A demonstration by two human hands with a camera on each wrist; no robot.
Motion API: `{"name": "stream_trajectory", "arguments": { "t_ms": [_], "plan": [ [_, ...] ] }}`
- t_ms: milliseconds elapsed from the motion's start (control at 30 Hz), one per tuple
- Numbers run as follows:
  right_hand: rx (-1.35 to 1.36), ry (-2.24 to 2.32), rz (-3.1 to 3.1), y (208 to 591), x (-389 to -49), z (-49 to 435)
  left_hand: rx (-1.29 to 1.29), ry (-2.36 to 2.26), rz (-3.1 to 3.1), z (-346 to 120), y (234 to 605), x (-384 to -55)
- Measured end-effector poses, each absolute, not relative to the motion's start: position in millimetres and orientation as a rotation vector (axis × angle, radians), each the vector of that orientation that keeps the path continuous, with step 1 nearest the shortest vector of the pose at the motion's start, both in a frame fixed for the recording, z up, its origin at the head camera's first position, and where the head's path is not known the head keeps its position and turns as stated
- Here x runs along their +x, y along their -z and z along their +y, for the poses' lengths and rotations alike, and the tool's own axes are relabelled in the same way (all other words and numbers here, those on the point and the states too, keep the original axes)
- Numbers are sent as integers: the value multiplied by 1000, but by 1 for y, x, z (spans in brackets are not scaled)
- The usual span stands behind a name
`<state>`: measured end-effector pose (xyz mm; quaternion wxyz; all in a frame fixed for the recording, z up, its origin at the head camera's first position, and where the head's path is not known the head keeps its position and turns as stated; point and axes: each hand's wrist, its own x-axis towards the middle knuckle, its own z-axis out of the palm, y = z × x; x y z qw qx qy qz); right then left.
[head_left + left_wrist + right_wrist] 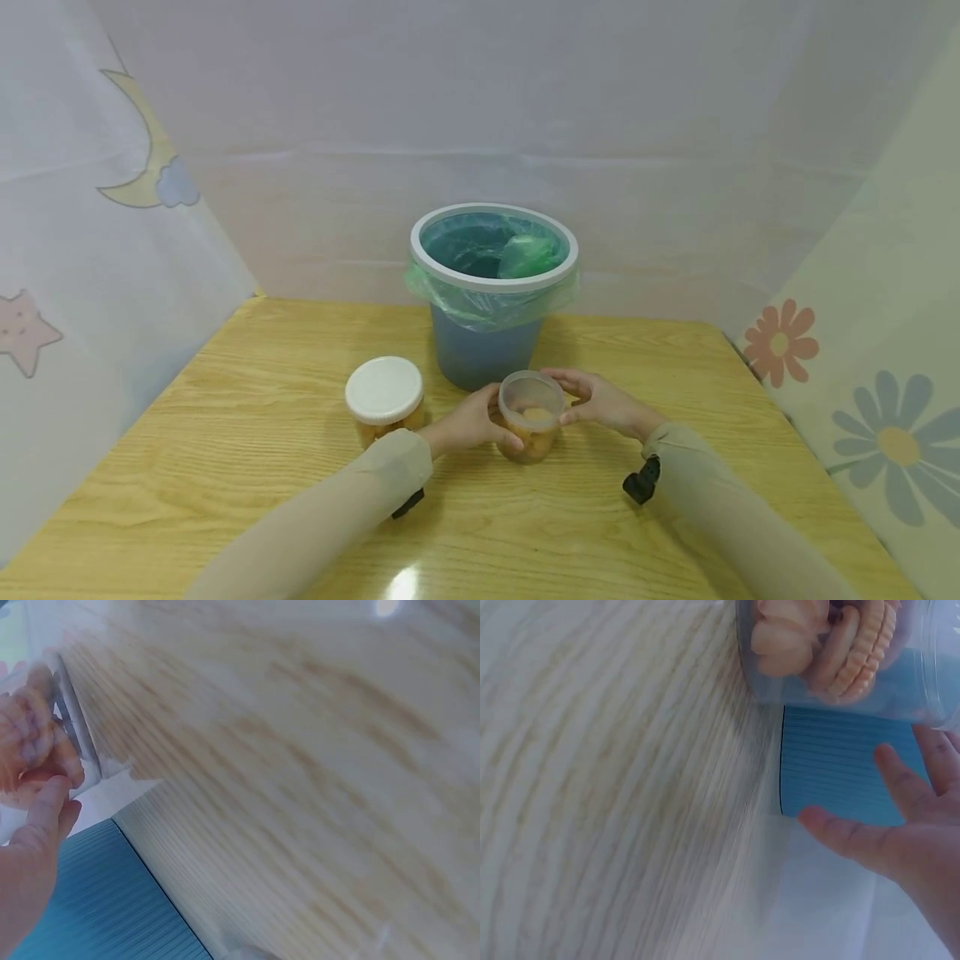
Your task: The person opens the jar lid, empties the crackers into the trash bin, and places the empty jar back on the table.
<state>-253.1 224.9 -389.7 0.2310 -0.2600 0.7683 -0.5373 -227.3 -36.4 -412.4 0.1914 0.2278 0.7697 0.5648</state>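
Note:
A clear plastic jar (531, 446) without a lid stands upright on the table, with tan, ridged pieces (851, 656) low inside it. My left hand (468, 421) holds the jar's left side, thumb in front and fingers behind. In the left wrist view, the fingertips (56, 787) touch the clear wall. Around the right side near the rim is my right hand (603, 406), its fingers spread. The right wrist view shows those fingers extended, with a gap between them and the jar. A second jar (385, 392), white-lidded, holds similar tan pieces left of my left hand.
Right behind the open jar stands a blue bin (487, 350) with a white rim and a green plastic liner (495, 304). The wooden table (247, 392) meets pale cloth walls (480, 100) at the back and sides.

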Motion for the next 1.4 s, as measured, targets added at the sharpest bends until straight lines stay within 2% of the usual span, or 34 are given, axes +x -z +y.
{"name": "stream_trajectory", "arguments": {
  "t_ms": [333, 667, 900, 1400],
  "plan": [
    [-784, 1442, 2019, 387, -261, 228, 635, -1540, 2206, -35, 411, -228],
    [-841, 1435, 2062, 390, -255, 230, 654, -1528, 2219, -35, 415, -228],
    [-722, 1621, 2170, 393, -226, 226, 664, -1528, 2222, -35, 416, -227],
    [-315, 1795, 2588, 396, -170, 183, 669, -1538, 2215, -35, 414, -225]
  ]
}}
